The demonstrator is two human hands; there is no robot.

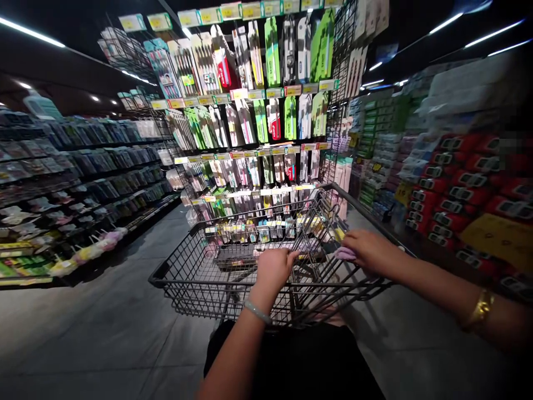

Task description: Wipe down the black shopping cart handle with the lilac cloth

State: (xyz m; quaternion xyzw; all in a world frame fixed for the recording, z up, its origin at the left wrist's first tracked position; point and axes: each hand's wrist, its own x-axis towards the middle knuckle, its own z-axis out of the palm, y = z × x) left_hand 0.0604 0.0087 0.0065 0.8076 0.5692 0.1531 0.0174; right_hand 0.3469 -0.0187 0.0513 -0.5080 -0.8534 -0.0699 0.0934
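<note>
A dark wire shopping cart [195, 283] stands right in front of me. Over its middle is my left hand [272, 269], with a pale bangle at the wrist. Its fingers are curled and point away from me, and whatever they grip is hidden behind the hand. My right hand [366, 250] is closed at the cart's right side, its fingers around a soft lilac cloth-like item [345, 254]. Just beyond these fingers, a small hook and a dark and yellow piece [340, 230] show; I cannot tell whether they belong to the lilac item.
Ahead rises a wire display rack [337, 111] hung with rows of packaged toothbrushes [271, 53] above price tags. Shelves of packets [91, 139] line the left side. On the right are stacked red packages [458, 189], blurred. Grey floor [104, 333] runs beside the cart.
</note>
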